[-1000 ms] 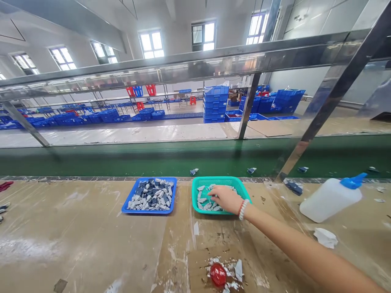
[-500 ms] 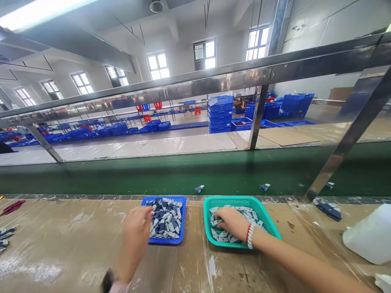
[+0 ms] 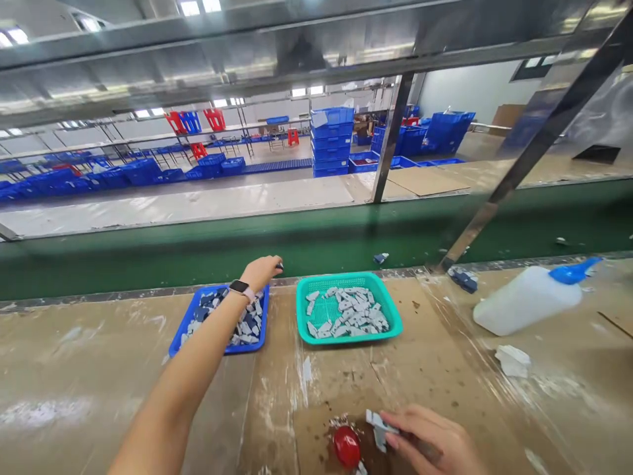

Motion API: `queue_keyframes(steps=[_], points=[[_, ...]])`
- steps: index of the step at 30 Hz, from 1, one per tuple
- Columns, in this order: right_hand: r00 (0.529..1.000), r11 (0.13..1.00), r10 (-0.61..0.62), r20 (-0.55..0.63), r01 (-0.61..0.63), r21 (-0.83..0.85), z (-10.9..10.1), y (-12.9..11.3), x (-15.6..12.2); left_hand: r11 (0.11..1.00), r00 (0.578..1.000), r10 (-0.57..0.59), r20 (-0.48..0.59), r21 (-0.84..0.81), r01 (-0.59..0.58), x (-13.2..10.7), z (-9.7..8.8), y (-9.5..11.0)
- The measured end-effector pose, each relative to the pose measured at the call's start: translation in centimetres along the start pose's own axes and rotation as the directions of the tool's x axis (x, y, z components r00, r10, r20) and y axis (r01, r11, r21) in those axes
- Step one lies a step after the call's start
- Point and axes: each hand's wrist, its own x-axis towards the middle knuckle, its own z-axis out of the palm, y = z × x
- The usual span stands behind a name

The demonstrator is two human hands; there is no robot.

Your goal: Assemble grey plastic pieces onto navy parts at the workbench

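My left hand (image 3: 263,272) reaches over the far edge of the blue tray (image 3: 266,323), by the green belt. Its fingers are closed on a small dark piece, mostly hidden. My right hand (image 3: 435,439), low in the view, pinches a light grey plastic piece (image 3: 378,422) between thumb and fingers; there may be more than one piece. Just left of it, a glossy red round object (image 3: 347,446) sits on the tabletop. Navy and grey pieces fill the blue tray, partly hidden by my left forearm. Similar grey pieces (image 3: 353,307) lie in the teal basket (image 3: 301,303).
A white bottle with a blue nozzle (image 3: 529,300) leans at the right, near crumpled white paper (image 3: 513,361). A navy piece (image 3: 380,258) lies on the green belt (image 3: 336,247). Metal posts (image 3: 390,138) and a rail stand beyond; stacked blue crates (image 3: 331,142) are farther back.
My right hand has left the teal basket and come down near the red object with a grey piece. My left hand has moved from the tray's side to its far edge. The view has tilted down.
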Motion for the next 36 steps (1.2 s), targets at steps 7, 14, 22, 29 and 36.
queue_keyframes(steps=[7,14,22,29,36], points=[[0.975,0.957,-0.198,-0.097,0.172,-0.233,1.9,-1.5,-4.1,0.939,0.984,-0.060,-0.167,-0.343,-0.001,-13.8,-5.2,3.2],[0.953,0.868,-0.302,0.018,0.283,-0.408,3.7,-2.0,-4.9,0.468,0.909,-0.413,-0.059,-0.870,0.156,-29.2,-3.3,9.2],[0.980,0.964,0.179,0.085,-0.192,0.184,2.6,-0.7,-4.3,0.241,0.751,-0.616,0.237,-0.851,0.466,-31.9,0.0,14.7],[0.932,0.689,0.354,0.075,-0.315,0.653,1.4,-1.9,-3.9,0.387,0.845,-0.331,0.421,-0.756,0.528,-29.4,3.6,17.2],[0.958,0.937,-0.161,-0.238,0.224,0.269,-0.8,-5.6,-2.4,0.426,0.901,-0.230,0.368,-0.794,0.433,-27.4,3.8,19.2]])
